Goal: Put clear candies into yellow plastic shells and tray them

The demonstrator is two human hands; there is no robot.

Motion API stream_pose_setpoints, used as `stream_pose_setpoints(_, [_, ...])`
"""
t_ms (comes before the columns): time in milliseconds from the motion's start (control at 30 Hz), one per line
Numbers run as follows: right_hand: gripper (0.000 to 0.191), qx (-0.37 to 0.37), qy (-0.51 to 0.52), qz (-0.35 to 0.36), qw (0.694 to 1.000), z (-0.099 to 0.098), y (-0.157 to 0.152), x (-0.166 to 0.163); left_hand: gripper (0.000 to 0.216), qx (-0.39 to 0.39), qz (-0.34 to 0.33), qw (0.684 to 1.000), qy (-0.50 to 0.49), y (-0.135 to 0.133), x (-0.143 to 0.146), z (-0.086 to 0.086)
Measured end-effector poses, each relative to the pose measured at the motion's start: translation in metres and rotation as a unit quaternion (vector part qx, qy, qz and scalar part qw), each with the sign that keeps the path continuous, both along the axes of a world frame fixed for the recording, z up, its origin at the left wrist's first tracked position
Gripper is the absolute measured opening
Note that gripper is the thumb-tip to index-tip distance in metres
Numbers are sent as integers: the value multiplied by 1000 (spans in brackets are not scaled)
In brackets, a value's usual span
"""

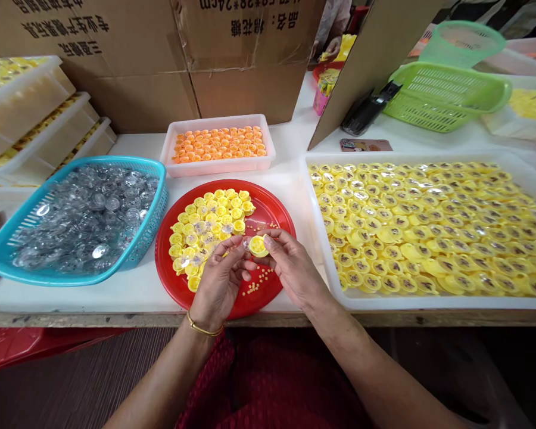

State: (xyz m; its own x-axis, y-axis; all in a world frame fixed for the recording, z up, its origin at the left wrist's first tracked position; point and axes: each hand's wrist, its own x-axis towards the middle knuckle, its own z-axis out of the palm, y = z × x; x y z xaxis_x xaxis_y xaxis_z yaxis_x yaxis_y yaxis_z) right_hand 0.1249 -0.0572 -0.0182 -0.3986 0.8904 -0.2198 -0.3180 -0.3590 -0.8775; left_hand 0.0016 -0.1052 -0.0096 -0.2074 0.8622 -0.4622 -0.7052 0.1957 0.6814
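Note:
Over a round red tray (274, 208), my right hand (295, 268) pinches a small round yellow plastic piece (258, 245) between thumb and fingers. My left hand (223, 271), with a gold bracelet at its wrist, is closed on a small clear plastic disc (246, 241) right beside the yellow piece. Whether the two parts touch is too small to tell. Many similar yellow pieces (214, 214) cover the tray's left and back, some with clear discs lying on them. Tiny yellow pellets (255, 283) are scattered on the tray's right side.
A blue basket (138, 256) of clear discs stands left. Behind the tray sits a white box (218, 169) of orange pieces. At right lies a wide white tray (321, 256) full of yellow pieces. Cardboard (245, 89), a green basket (438, 116) and stacked boxes (31, 113) stand behind.

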Motion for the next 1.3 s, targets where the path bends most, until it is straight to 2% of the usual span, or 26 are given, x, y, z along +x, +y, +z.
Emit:
stream_pose_setpoints(200, [25,15,-22,1,1000,-3,0,-1,48,5,4,997,73,-2,7,3])
stream_pose_setpoints(467, [23,61,-117,-2,991,-3,-5,-1,31,28,19,985,168,-3,18,-5])
stream_pose_setpoints(600, [35,78,-111,29,990,-8,-9,0,30,20,58,985,160,-4,25,-9])
stream_pose_setpoints(667, [39,94,-140,24,985,-9,-10,0,30,16,68,986,153,-5,27,-11])
stream_pose_setpoints(833, [35,124,-188,5,974,-9,-11,0,30,8,74,986,147,-8,28,-10])
stream_pose_setpoints(1100, [28,81,-131,-17,988,-5,-14,-4,30,13,80,988,128,-11,33,-9])
stream_pose_setpoints(1167, [27,91,-131,-25,987,-7,-14,-4,29,8,62,985,159,-13,32,-11])
stream_pose_setpoints(1233, [28,105,-135,-27,985,-9,-14,-3,27,3,36,971,236,-15,29,-14])
stream_pose_setpoints(1300, [29,117,-138,-24,983,-10,-15,-2,29,23,20,926,377,-18,24,-15])
